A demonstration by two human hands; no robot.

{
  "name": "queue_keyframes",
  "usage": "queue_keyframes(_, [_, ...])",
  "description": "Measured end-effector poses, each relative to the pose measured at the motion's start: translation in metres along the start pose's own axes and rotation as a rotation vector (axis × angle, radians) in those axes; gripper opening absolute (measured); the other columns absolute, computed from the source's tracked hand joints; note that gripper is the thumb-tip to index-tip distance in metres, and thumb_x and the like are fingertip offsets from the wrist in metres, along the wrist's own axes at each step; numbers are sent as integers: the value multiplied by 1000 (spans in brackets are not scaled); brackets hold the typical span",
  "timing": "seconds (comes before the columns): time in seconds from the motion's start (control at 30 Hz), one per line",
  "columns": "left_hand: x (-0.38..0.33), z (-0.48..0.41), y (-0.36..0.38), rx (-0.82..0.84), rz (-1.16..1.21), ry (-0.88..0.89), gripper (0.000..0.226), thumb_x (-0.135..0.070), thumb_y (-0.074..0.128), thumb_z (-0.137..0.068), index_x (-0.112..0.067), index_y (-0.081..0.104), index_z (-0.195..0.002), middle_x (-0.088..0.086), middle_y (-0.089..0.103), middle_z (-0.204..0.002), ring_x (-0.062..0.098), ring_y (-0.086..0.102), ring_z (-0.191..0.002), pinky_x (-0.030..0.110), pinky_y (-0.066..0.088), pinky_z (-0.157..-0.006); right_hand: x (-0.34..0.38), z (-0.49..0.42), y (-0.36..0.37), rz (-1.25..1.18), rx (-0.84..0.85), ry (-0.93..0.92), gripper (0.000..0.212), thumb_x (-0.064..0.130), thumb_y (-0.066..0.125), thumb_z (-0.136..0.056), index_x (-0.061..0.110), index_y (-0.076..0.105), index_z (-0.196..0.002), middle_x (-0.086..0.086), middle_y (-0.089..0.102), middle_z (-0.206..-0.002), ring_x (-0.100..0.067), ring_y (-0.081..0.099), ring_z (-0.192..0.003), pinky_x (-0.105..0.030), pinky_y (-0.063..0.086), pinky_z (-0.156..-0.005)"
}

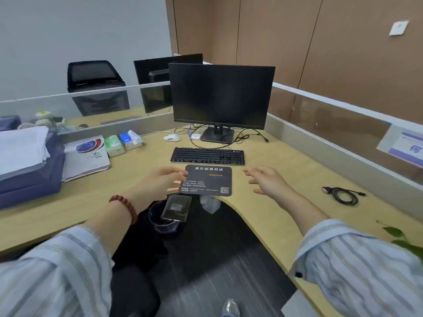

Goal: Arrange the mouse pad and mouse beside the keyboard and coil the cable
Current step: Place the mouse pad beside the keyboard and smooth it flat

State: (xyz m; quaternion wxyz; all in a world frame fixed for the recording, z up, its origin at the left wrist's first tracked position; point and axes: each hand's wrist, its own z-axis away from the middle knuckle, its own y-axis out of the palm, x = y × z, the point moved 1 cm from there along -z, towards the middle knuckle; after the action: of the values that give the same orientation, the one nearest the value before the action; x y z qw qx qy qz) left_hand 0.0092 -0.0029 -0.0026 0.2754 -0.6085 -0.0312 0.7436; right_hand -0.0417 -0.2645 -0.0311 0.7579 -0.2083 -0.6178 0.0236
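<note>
A dark mouse pad (209, 179) with printed text lies at the desk's front edge, just in front of the black keyboard (207, 155). My left hand (160, 181) touches the pad's left edge, fingers spread. My right hand (266, 179) hovers open a little to the right of the pad, holding nothing. A white mouse (172, 137) sits far back, left of the monitor stand. A black cable (343, 195) lies loosely coiled on the desk at the right.
A monitor (220, 94) stands behind the keyboard with tangled wires at its base. Small boxes (123, 143), booklets (88, 156) and a stack of paper on a blue box (25, 165) fill the left. Glass partitions (332, 115) border the desk. A bin (163, 218) stands below the desk edge.
</note>
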Motion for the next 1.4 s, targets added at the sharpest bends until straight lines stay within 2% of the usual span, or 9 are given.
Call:
queue_keyframes(0.1, [9, -77, 15, -89, -266, 47, 25, -23, 50, -91, -16, 66, -109, -2, 61, -112, 14, 55, -98, 25, 43, -73, -14, -75, 3, 227, 11, -125, 22, 30, 52, -92, 21, 64, -108, 5, 61, -107, -15, 56, -102, -29, 45, -85])
queue_keyframes(0.23, [35, -175, 28, -33, -661, 25, 25, -22, 53, -87, -20, 66, -108, 3, 59, -123, 20, 57, -105, 28, 44, -91, -45, -173, 9, 507, 150, -175, 26, 26, 56, -89, 19, 66, -113, 1, 61, -122, -18, 56, -113, -31, 44, -95])
queue_keyframes(0.4, [36, -271, 23, -101, -413, -55, 42, -22, 51, -89, -28, 52, -130, -2, 59, -116, 1, 45, -60, 16, 39, -58, -54, -263, 15, 491, 192, -110, 29, 26, 57, -90, 19, 65, -117, 2, 61, -127, -18, 56, -111, -27, 42, -87])
queue_keyframes(0.57, [45, -334, 19, -89, -315, -116, 67, -20, 50, -90, -32, 20, -148, 5, 38, -149, -4, 41, -61, 10, 32, -56, -65, -327, 27, 448, 216, -56, 34, 27, 64, -85, 24, 64, -119, -1, 49, -137, -17, 48, -124, -25, 36, -99])
queue_keyframes(0.67, [55, -365, 18, -46, -244, -209, 73, -20, 53, -90, -26, 13, -150, 9, 47, -141, 13, 54, -78, 19, 40, -65, -73, -353, 38, 448, 241, -7, 45, 30, 69, -82, 24, 60, -125, -3, 41, -144, -16, 38, -135, -23, 29, -105])
queue_keyframes(0.8, [76, -405, 18, 35, -266, -325, 49, -18, 56, -88, -9, 47, -135, 12, 54, -136, 23, 57, -103, 30, 43, -89, -83, -378, 55, 433, 232, 89, 55, 30, 71, -80, 23, 54, -132, -6, 38, -146, -19, 34, -138, -30, 29, -110])
queue_keyframes(0.9, [85, -427, 21, 87, -244, -376, 39, -17, 57, -88, -8, 56, -126, 13, 55, -135, 26, 53, -121, 30, 38, -100, -91, -393, 68, 422, 212, 162, 56, 34, 71, -78, 25, 54, -131, -5, 43, -143, -21, 42, -133, -32, 35, -109])
queue_keyframes(1.23, [109, -486, 25, 194, -241, -450, 36, -18, 59, -87, -6, 58, -121, 14, 57, -129, 24, 53, -112, 28, 36, -96, -124, -428, 90, 358, 146, 424, 51, 29, 68, -82, 14, 55, -129, -6, 49, -140, -20, 47, -129, -26, 35, -106])
queue_keyframes(1.4, [115, -496, 27, 174, -221, -521, 35, -18, 59, -87, -5, 57, -120, 14, 57, -128, 26, 51, -116, 32, 36, -101, -138, -440, 89, 381, 133, 540, 55, 28, 66, -83, 13, 50, -133, -8, 45, -142, -21, 55, -120, -17, 36, -87])
